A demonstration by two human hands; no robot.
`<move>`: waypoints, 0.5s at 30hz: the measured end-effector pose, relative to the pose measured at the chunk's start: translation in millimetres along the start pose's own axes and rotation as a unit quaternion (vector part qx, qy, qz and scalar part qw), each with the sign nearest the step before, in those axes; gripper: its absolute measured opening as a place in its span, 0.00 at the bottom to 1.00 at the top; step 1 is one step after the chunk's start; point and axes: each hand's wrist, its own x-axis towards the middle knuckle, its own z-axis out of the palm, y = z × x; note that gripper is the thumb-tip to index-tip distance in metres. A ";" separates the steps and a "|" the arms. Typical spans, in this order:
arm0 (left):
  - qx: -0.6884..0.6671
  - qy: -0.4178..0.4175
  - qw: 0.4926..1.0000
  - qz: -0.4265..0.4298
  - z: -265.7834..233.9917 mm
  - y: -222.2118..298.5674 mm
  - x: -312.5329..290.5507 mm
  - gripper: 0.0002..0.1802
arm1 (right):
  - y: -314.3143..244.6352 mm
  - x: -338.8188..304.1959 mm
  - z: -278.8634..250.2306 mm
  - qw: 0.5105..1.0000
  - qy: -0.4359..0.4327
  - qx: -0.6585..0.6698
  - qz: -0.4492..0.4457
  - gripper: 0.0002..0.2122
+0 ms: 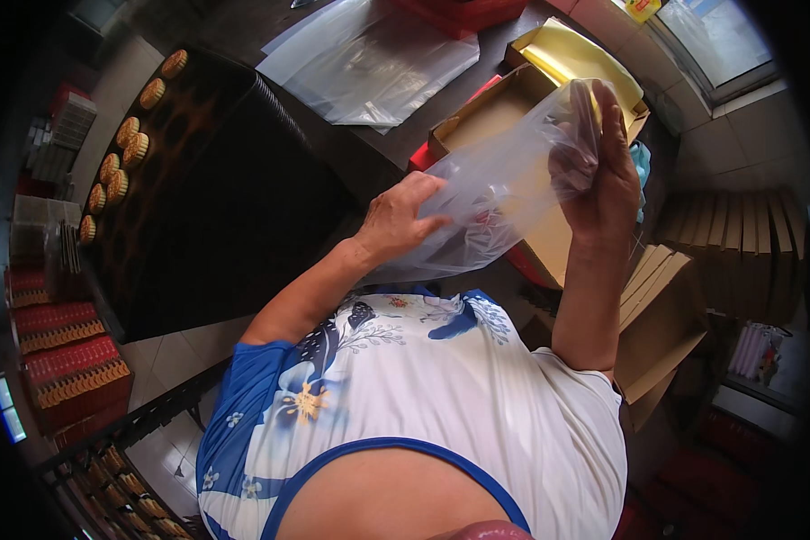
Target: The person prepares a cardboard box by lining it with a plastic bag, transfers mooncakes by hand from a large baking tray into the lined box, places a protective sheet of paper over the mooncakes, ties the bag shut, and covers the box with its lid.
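A clear plastic bag [486, 202] stretches between my hands in front of my chest. My left hand [396, 216] grips its left side, with the thumb and forefinger at the film. My right hand [598, 166] is raised at the bag's upper right end and holds it; several fingers show blurred through the plastic, whether inside or behind it I cannot tell. Behind the bag stands an open cardboard box [463, 128] with a brown inside, partly covered by the film. Yellow lining [580, 58] shows in the box beyond. A stack of flat clear bags [369, 67] lies at the far side.
On the left, a large dark baking surface [216, 198] carries several round golden pastries [135, 149] along its far-left edge. Red packages [72, 360] are piled at the left. Folded cardboard pieces [661, 315] stand at my right. A red container [463, 13] sits at the back.
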 end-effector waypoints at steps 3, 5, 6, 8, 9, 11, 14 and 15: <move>-0.307 0.025 0.943 -0.127 -15.2 -71.9 9.1 0.05 | 5.5 1.0 3.8 0.946 0.176 -0.247 -0.116 0.15; -0.306 0.092 0.939 -0.130 -69.1 -82.9 9.1 0.02 | -11.2 -14.4 -32.9 0.911 0.042 -0.403 -0.082 0.15; -0.320 0.128 0.931 -0.117 -95.5 -79.7 10.3 0.03 | -18.3 -23.8 -46.3 0.862 0.006 -0.503 -0.063 0.19; -0.325 0.156 0.929 -0.087 -129.3 -73.4 15.2 0.06 | -2.9 -34.2 -31.4 0.638 -0.094 -0.759 -0.091 0.24; -0.325 0.159 0.929 -0.069 -141.0 -65.4 16.9 0.06 | 9.5 -34.0 -35.5 0.561 -0.078 -0.819 -0.085 0.22; -0.262 0.094 0.956 -0.088 -164.2 -59.8 16.4 0.08 | 31.7 -35.8 -39.5 0.381 -0.047 -0.921 -0.065 0.19; -0.114 0.002 0.993 -0.015 -178.6 -46.9 4.8 0.15 | 28.2 -18.6 -75.3 0.318 0.046 -0.938 -0.133 0.08; -0.052 -0.026 0.998 0.023 -179.0 -42.2 -5.9 0.19 | 25.6 -14.3 -71.2 0.321 0.061 -0.931 -0.164 0.07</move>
